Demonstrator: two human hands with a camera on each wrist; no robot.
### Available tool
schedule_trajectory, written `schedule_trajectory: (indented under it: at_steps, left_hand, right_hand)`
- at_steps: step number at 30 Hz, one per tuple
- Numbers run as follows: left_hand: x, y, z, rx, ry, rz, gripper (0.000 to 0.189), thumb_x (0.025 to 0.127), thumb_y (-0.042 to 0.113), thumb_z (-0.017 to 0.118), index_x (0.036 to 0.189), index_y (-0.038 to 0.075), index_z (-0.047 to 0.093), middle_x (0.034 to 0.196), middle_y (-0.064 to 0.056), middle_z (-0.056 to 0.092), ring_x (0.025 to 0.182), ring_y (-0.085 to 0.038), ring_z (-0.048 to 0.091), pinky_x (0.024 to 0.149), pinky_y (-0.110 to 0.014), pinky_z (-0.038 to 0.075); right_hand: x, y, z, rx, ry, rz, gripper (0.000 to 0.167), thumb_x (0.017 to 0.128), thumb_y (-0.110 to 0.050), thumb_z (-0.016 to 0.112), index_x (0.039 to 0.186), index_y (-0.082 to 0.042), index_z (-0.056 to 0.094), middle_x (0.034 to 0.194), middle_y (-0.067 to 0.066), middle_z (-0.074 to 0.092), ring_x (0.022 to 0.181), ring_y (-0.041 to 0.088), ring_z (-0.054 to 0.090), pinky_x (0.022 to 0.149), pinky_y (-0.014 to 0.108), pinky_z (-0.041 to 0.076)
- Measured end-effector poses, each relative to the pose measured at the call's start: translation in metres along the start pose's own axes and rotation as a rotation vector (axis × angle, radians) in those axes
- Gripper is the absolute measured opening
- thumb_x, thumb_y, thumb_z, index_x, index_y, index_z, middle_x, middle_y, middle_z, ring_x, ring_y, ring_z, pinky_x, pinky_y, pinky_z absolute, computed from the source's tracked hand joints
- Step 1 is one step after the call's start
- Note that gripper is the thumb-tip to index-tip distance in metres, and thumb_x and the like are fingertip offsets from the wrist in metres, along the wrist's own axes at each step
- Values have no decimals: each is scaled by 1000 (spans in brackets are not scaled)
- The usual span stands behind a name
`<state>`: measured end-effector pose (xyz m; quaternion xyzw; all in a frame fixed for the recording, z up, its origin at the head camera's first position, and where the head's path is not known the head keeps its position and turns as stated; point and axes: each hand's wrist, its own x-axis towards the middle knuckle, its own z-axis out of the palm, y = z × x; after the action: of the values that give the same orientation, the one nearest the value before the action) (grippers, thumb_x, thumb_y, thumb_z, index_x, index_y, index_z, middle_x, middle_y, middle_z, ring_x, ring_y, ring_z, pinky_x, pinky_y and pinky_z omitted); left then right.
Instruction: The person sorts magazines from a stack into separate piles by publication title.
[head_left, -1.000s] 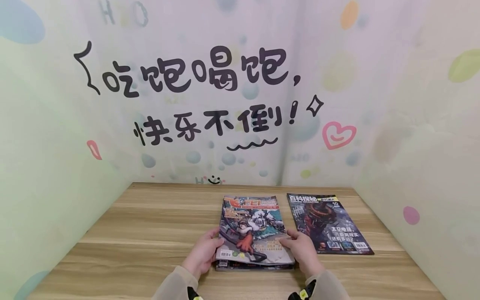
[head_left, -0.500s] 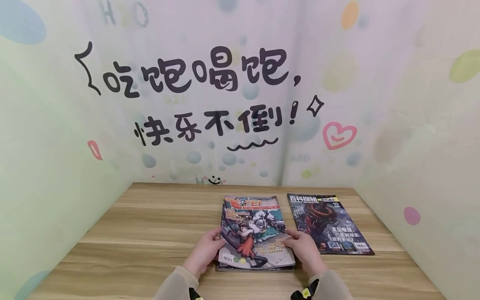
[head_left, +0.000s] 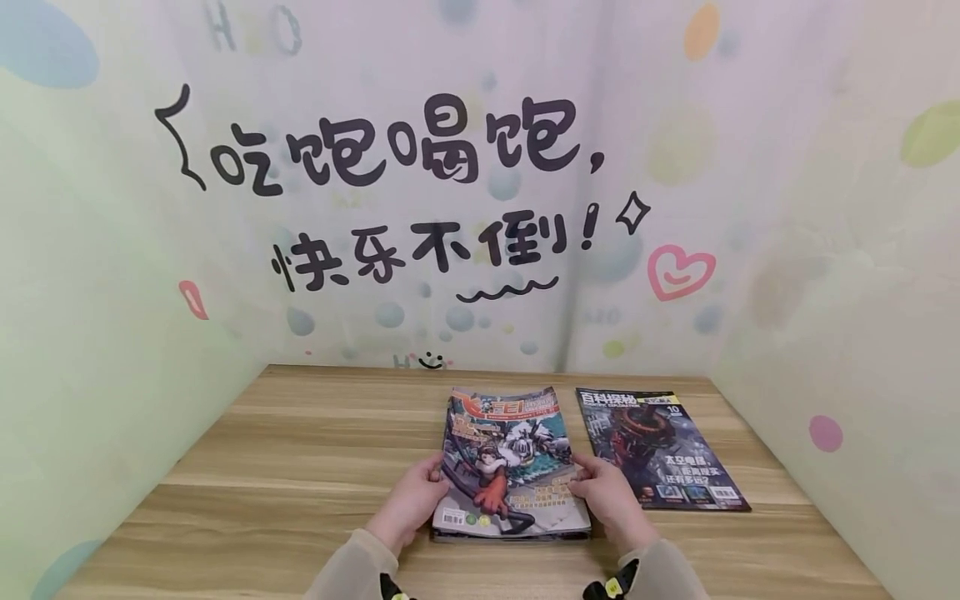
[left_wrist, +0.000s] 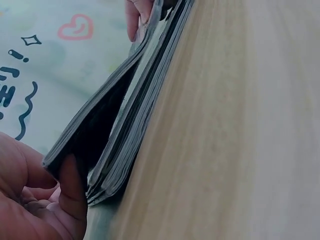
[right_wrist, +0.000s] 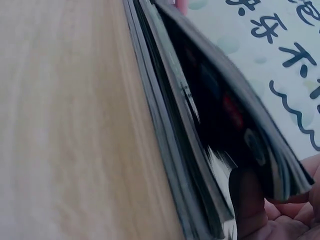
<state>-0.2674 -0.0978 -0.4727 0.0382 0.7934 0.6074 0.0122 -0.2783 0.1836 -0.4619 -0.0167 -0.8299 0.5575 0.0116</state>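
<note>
1. Head view: the top magazine (head_left: 513, 454) sits at 6 o'clock in the frame, over a wooden tabletop (head_left: 315, 458). The left hand (head_left: 414, 500) pinches its edge between 8 and 9 o'clock, thumb on the cover; the right hand (head_left: 609, 500) mirrors it between 3 and 4. Another magazine (head_left: 663, 450) lies flat at its 3 o'clock, near but apart. The step seems to be parting the upper layer from what lies beneath; matched grips at equal height should keep the cover level.

2. Left wrist view: at 8 o'clock the left hand holds the raised edge, one digit reaching into the gap underneath. The lower magazines (left_wrist: 132, 135) lie stacked on the tabletop, while the right hand's fingers show near 12 o'clock. Keeping the inserted digit against the underside, clear of the pages below, would avoid dragging them.

3. Right wrist view: between 4 and 5 o'clock the right hand pinches the raised edge, whose layers fan apart slightly. Whether one magazine or more is gripped, I cannot tell. A firmer, fuller pinch would probably stop loose pages slipping; an even rise should limit bending.
</note>
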Motion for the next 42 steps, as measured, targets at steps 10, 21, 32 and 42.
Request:
schedule_trajectory:
  at_steps: [10,21,32,42]
  left_hand:
    - [-1,1,-17,-65,29,-23,53,88,-3,52,139,-13,39,98,-13,56,89,-21,54,79,-30,47]
    - [0,-3,-56,-67,102,-46,53,87,-7,51,137,-14,38,98,-14,52,90,-23,50,79,-28,44]
    - [-2,-9,-106,20,148,-89,51,89,-4,49,138,-14,38,103,-16,49,96,-25,46,82,-28,39]
    - [-6,-18,-141,51,137,-128,53,91,-4,43,142,-14,31,114,-23,47,104,-29,45,85,-29,37]
  right_hand:
    - [-1,-12,13,27,25,-31,53,81,6,60,133,12,48,95,13,57,87,23,49,72,29,43]
    - [7,-36,48,63,-32,-75,55,83,7,58,136,10,46,94,10,53,84,22,45,67,30,41]
    - [13,-61,95,132,-86,-70,54,82,9,57,135,11,46,95,10,51,86,21,45,68,27,44]
    - [12,-75,134,165,-111,-83,57,78,13,55,134,11,48,89,9,51,80,20,45,65,28,40]
